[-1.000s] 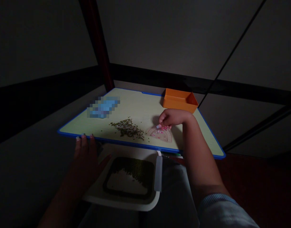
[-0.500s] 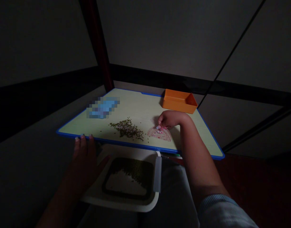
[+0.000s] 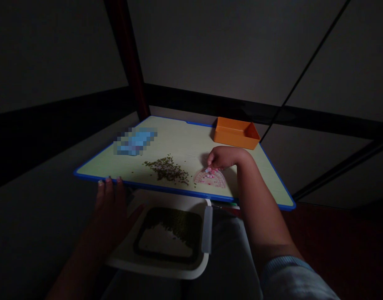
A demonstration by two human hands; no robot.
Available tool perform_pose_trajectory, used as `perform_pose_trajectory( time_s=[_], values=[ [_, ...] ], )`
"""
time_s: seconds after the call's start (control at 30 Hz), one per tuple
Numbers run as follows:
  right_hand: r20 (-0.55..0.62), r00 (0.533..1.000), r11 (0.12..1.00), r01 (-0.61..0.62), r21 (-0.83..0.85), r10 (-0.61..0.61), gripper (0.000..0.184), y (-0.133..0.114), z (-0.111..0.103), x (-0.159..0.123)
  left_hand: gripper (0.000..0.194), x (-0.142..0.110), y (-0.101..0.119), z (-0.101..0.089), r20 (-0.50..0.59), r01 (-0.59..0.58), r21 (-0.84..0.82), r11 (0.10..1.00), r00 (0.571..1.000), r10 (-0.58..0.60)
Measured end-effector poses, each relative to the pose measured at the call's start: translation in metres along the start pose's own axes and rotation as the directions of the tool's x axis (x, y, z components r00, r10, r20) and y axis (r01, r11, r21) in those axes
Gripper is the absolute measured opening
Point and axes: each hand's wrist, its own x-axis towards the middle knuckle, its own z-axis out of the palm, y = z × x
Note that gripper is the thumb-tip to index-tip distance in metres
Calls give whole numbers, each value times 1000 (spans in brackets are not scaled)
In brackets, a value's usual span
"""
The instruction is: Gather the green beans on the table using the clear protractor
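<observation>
My right hand [image 3: 224, 157] is closed, its fingertips pinching the curved top of a clear pink protractor [image 3: 210, 180] over the board. Left of the protractor lies a loose scatter of small green beans [image 3: 168, 170]. My left hand [image 3: 112, 212] has its fingers stretched out, the tips at the board's near blue edge and the thumb over the rim of a white tub [image 3: 197, 271]. More small green beans [image 3: 182, 225] cover part of the tub's floor, mostly at its far and right side.
An orange open box [image 3: 232, 137] stands at the board's back right. A blurred blue item [image 3: 137, 141] lies on the back left. The pale board [image 3: 179, 137] has a raised blue rim. Dark walls stand close behind and at the left.
The protractor has shifted very slightly, its flat edge now a little nearer to me and tilted differently. My left hand, the tub and the beans stay as they were.
</observation>
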Motion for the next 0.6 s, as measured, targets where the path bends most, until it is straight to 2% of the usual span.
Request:
perform_pose_trajectory(
  time_s=[0.13, 0.47, 0.6],
  values=[
    [3, 999, 999, 34, -5, -34, 21, -2, 2, 2, 90, 0, 0, 1, 8, 7, -9, 1000, 1000, -7],
    [101, 994, 998, 28, 62, -34, 20, -8, 3, 1, 91, -2, -6, 4, 4, -24, -3, 1000, 1000, 24],
    [137, 988, 994, 59, 91, -71, 21, -8, 2, 1, 91, -1, -4, 2, 9, 4, 3, 1000, 1000, -4]
  ],
)
